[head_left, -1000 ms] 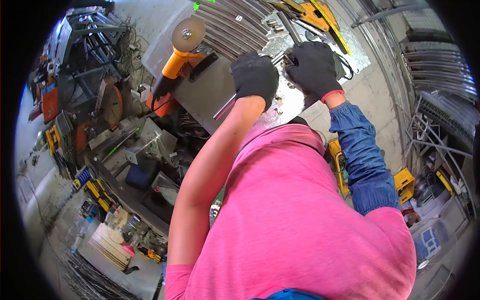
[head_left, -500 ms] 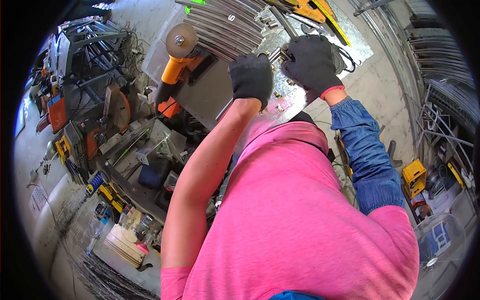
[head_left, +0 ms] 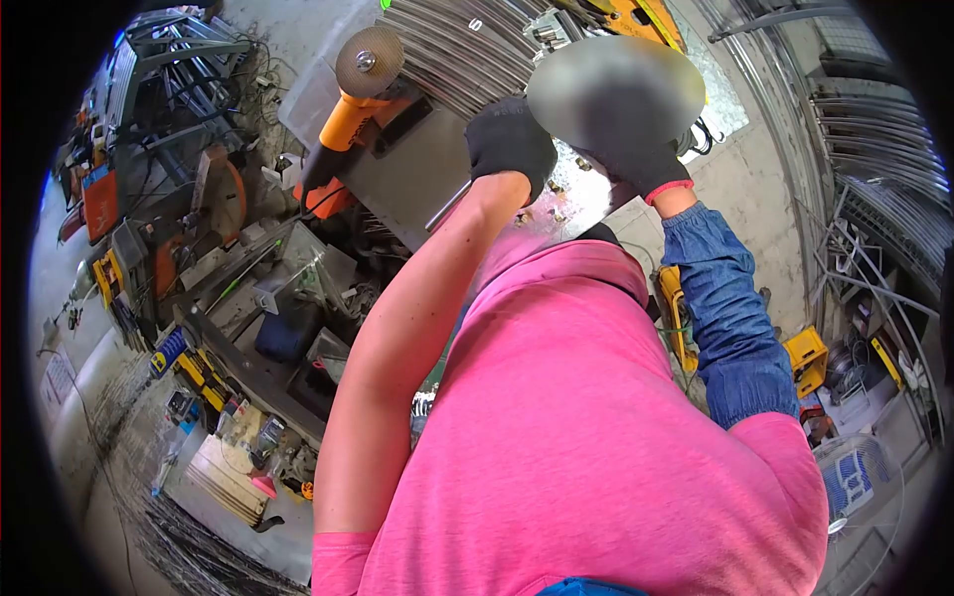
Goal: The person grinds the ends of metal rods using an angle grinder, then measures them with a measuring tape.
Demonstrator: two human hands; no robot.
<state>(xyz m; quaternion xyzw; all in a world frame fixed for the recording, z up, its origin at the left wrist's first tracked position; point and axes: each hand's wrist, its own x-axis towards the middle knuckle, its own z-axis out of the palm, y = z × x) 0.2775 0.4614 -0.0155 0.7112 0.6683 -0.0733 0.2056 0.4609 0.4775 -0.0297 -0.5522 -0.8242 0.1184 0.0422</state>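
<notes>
My left hand [head_left: 510, 141], in a black glove, is closed at the metal worktable [head_left: 588, 207]; whatever it grips is hidden beneath its curled fingers. Just to the right is my right hand [head_left: 636, 149], gloved in black with a red cuff. A blurred oval covers its fingers and the spot between both hands, so its grip does not show. Several thin metal tubes [head_left: 447, 60] lie side by side beyond my left hand. Small metal pieces [head_left: 550, 32] sit at the far end of the table.
An orange angle grinder [head_left: 346, 121] with a round disc lies left of my left hand. A yellow-edged orange tool [head_left: 636, 22] is at the far right of the table. Metal frames [head_left: 179, 74] stand at left, and bent tubes [head_left: 874, 124] fill the right side.
The view has shifted slightly. My left hand stays closed near the same spot. A blurred oval now covers my right hand's fingers and the metal pieces that showed between the hands.
</notes>
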